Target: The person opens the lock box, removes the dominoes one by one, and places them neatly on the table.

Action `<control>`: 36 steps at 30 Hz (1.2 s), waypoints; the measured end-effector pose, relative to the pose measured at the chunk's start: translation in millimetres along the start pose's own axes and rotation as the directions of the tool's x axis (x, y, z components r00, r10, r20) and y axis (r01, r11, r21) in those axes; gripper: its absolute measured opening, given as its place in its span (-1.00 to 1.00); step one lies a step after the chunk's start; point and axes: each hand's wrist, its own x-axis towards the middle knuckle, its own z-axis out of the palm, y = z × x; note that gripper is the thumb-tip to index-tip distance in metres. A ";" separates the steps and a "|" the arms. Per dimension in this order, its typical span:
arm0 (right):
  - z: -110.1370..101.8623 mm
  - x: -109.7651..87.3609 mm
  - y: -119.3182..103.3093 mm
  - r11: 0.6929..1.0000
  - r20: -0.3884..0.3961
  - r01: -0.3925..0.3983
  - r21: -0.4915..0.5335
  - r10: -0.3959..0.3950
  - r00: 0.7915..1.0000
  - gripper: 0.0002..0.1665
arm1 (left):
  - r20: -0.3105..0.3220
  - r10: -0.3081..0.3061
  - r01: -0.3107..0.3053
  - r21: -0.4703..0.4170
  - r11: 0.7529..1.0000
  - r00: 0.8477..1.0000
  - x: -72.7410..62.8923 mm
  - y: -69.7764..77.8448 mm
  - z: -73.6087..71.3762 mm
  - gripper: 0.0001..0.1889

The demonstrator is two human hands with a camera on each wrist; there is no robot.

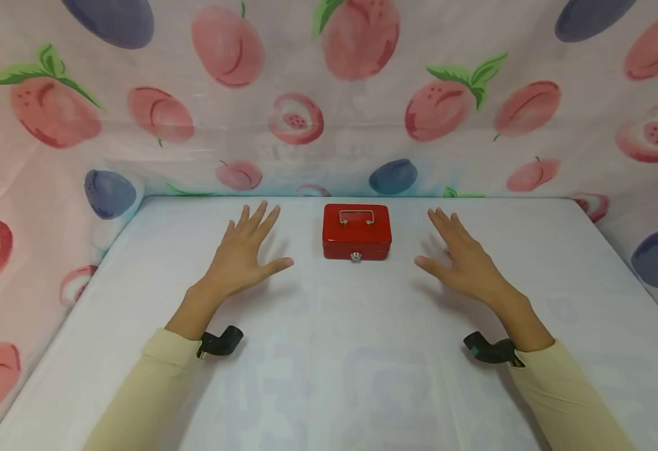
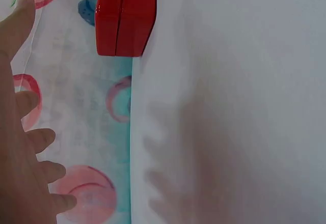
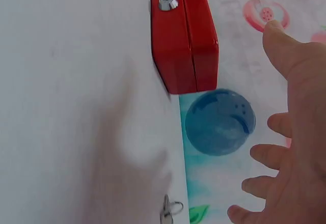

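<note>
Box (image 1: pixel 357 235), red with its lid down, stands near the far edge of the desk (image 1: pixel 329 363), lock (image 1: pixel 355 257) toward me. I see both hands raised with fingers spread and holding nothing, left hand (image 1: pixel 238 254) and right hand (image 1: pixel 466 260) flanking it, neither touching. Near the right, I make out a small key (image 3: pixel 166 216) with a ring.

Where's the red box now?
In the head view, the red box sits centrally near the far edge of the table, between the left hand and right hand.
</note>
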 end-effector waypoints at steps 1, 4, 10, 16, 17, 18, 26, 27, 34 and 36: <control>2.2 2.4 -1.7 1.000 0.003 -0.005 0.012 0.005 1.000 0.05 | -0.008 0.002 -0.002 -0.024 1.000 1.000 1.8 0.7 2.4 -0.02; 10.7 9.8 -6.1 0.999 0.017 -0.012 0.048 0.011 1.000 0.05 | -0.018 -0.003 0.001 -0.100 0.995 1.000 5.4 3.8 9.5 -0.03; 27.7 25.6 -11.3 0.993 0.013 0.031 0.111 -0.033 0.999 0.04 | -0.001 -0.054 0.052 -0.222 0.974 0.999 15.4 13.2 21.1 -0.06; 37.5 37.8 -10.4 0.966 -0.047 0.055 0.254 -0.044 0.998 -0.03 | 0.010 -0.111 0.107 -0.360 0.927 0.994 33.6 23.2 35.4 -0.10; 38.8 39.6 -9.8 0.954 -0.049 0.057 0.294 -0.045 0.998 -0.05 | 0.009 -0.116 0.111 -0.377 0.920 0.993 36.1 24.3 38.5 -0.10; 40.0 41.3 -9.3 0.941 -0.050 0.058 0.333 -0.043 0.998 -0.05 | 0.011 -0.124 0.118 -0.394 0.911 0.992 38.4 25.7 41.7 -0.10; 55.7 49.3 -0.1 0.839 -0.032 0.043 0.543 -0.031 0.999 -0.08 | 0.006 -0.116 0.100 -0.547 0.831 0.993 49.5 39.8 67.9 -0.10; 57.9 48.9 0.4 0.828 -0.036 0.046 0.559 -0.031 0.999 -0.08 | -0.002 -0.107 0.088 -0.562 0.822 0.994 49.7 42.0 70.4 -0.10; 65.8 47.2 -3.7 0.772 -0.038 0.063 0.632 -0.051 0.998 -0.07 | -0.089 -0.048 -0.021 -0.648 0.762 0.995 48.9 49.8 83.6 -0.10; 62.9 46.8 -8.7 0.769 -0.033 0.068 0.636 -0.061 0.998 -0.06 | -0.121 -0.029 -0.057 -0.648 0.759 0.992 50.0 50.2 84.9 -0.08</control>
